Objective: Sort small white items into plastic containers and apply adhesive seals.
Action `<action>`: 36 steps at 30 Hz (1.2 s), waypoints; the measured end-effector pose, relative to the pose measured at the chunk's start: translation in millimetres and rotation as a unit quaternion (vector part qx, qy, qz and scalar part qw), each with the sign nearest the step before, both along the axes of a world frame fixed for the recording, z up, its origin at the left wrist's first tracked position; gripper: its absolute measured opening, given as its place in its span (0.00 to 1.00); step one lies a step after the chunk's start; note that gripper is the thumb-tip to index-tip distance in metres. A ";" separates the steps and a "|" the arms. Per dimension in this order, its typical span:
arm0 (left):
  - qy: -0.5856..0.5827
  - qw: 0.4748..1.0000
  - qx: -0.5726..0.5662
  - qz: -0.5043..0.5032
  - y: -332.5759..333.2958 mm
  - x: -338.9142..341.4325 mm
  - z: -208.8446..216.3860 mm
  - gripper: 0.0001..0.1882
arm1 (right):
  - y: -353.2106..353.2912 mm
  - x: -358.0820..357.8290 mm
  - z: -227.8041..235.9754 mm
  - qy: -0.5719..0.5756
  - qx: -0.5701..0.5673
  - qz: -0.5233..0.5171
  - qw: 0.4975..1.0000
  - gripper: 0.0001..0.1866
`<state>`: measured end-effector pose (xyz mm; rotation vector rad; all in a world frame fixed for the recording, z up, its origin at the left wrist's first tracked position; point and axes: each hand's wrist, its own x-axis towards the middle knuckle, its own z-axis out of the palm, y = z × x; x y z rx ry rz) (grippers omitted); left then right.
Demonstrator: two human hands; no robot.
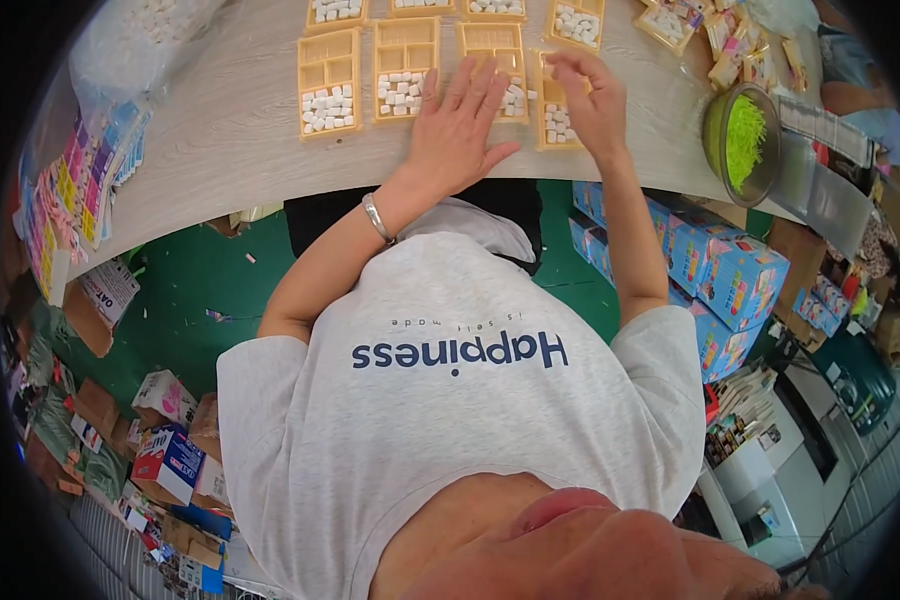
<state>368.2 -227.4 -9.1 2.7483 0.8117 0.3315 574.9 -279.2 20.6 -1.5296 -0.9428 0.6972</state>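
My left hand (457, 125) lies palm down with its fingers spread, across the near parts of two yellow compartment trays. Small white marshmallow-like pieces (400, 93) fill the near compartment of the left one of these trays (407, 36). The same pieces partly show beside my left fingers in the other tray (490, 38). Over the rightmost tray of the near row (547, 70), my right hand (595, 108) hovers, its fingers loosely bent and tips apart; nothing shows between them. White pieces sit in that tray's near compartment. A further filled tray (328, 46) stands to the left.
More trays (576, 24) stand behind. At the left are a clear bag of white pieces (150, 35) and colourful packets (90, 185). A metal bowl of green shreds (745, 140) sits near the right table edge. Blue boxes (735, 275) are stacked below.
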 end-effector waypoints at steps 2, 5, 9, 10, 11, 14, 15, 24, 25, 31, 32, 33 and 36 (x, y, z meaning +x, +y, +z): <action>-0.017 0.999 -0.006 -0.044 -3.4 3.1 3.0 0.45 | -10.3 10.2 6.8 -0.477 -0.076 0.109 0.869 0.05; 0.023 0.998 0.013 -0.059 -6.1 8.5 -1.6 0.45 | -9.4 -0.2 1.6 -0.568 -0.119 0.132 0.804 0.07; 0.039 0.998 0.006 -0.055 -8.3 11.7 2.9 0.46 | -14.5 5.2 5.9 -0.560 -0.118 0.104 0.813 0.07; 0.037 0.998 0.013 -0.058 -8.1 12.6 4.3 0.46 | -17.1 13.5 9.6 -0.515 -0.096 0.064 0.849 0.07; 0.034 0.997 0.020 -0.061 -8.4 13.1 4.5 0.46 | -21.4 21.4 12.6 -0.468 -0.073 0.022 0.881 0.07; 0.059 0.996 0.014 -0.063 -4.5 10.0 -4.5 0.46 | -40.9 38.8 21.6 -0.420 -0.078 -0.012 0.904 0.08; 0.057 0.996 0.012 -0.067 -3.6 8.5 -6.9 0.46 | -48.2 41.7 20.8 -0.422 -0.081 -0.015 0.903 0.08; 0.053 0.995 0.008 -0.079 -2.7 19.9 10.3 0.47 | -98.7 38.4 -0.3 -0.363 -0.129 -0.017 0.923 0.12; 0.054 0.994 0.003 -0.100 -7.2 26.0 12.1 0.47 | -103.3 36.9 -0.7 -0.363 -0.136 -0.014 0.922 0.13; 0.056 0.982 0.021 -0.177 -32.6 60.7 2.3 0.47 | -103.7 20.8 -15.6 -0.284 -0.125 -0.057 0.949 0.11; 0.059 0.981 0.024 -0.185 -33.0 62.4 0.8 0.47 | -103.8 17.9 -17.6 -0.182 -0.138 -0.108 0.968 0.10; 0.061 0.980 0.025 -0.186 -32.0 62.7 -1.0 0.47 | -102.8 16.3 -20.5 -0.181 -0.137 -0.109 0.968 0.10; 0.063 0.981 0.024 -0.182 -29.8 60.2 4.2 0.47 | -100.2 5.4 -24.4 -0.132 -0.168 -0.124 0.969 0.10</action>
